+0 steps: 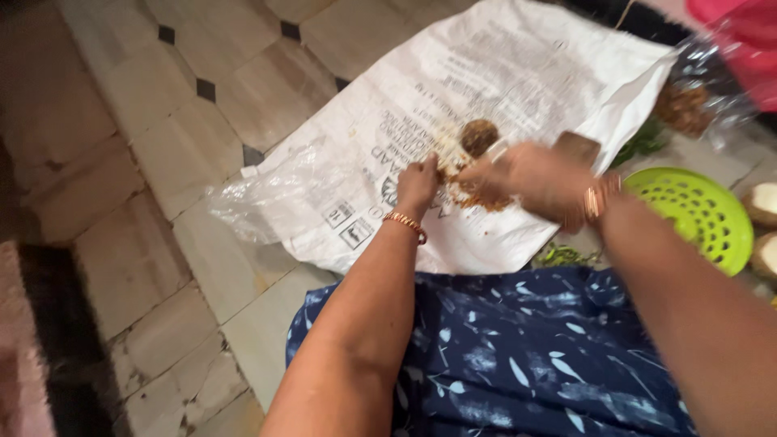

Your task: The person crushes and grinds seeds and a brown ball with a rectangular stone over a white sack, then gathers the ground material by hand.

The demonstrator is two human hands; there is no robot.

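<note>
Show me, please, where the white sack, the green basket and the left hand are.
white sack (pixel 518 73), head view, bare upper part.
green basket (pixel 696 214), head view, perforated inside.
left hand (pixel 418 182), head view, back of hand.

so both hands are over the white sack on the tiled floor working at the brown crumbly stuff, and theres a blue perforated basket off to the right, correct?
Not quite: the perforated basket is bright green, not blue, as the head view shows. The rest holds: left hand and right hand are over the white sack at the brown crumbly stuff.

At your twelve o'clock, a matt woven plastic sack (pixel 502 89); at three, a shiny green plastic basket (pixel 704 214); smooth stone floor (pixel 162 162).
</note>
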